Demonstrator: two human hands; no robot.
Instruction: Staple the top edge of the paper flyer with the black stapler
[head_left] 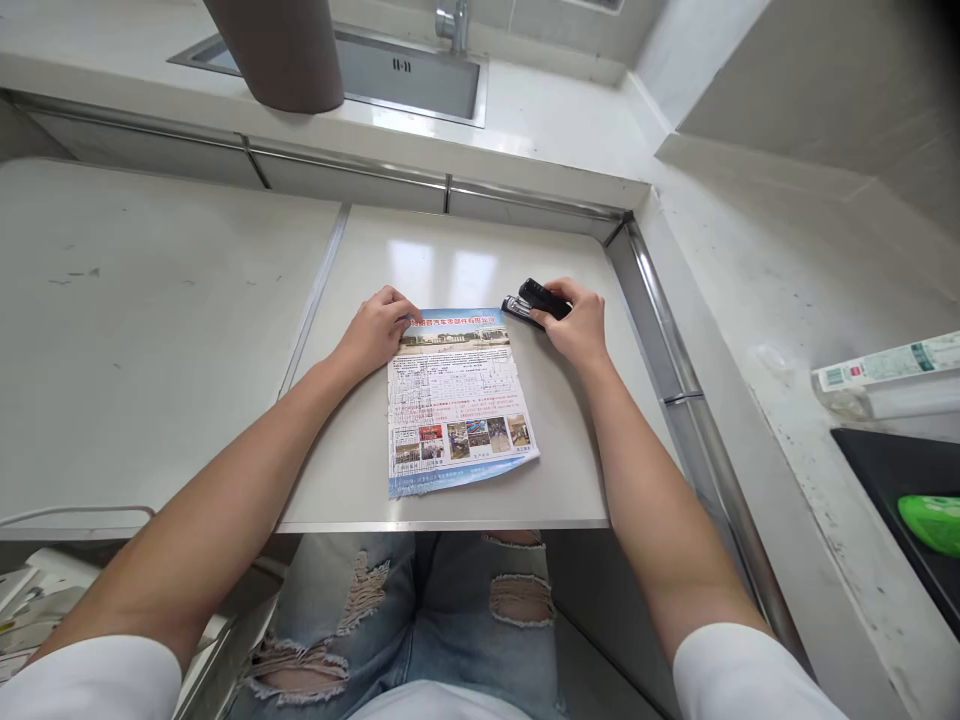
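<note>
A printed sheet with a blue top and bottom band and small photos lies on the white table, its lower right corner slightly lifted. My left hand grips the sheet's upper left corner, fingers curled together. At the upper right corner, my right hand is wrapped round a black stapler. The stapler's jaws point left and stand apart, with the tip at the sheet's corner. Whether the lower jaw lies under the paper is hard to tell.
Beyond the white table is a counter with a steel sink and a brown cylindrical container. A ledge at right holds a boxed roll and a green object on a black tray.
</note>
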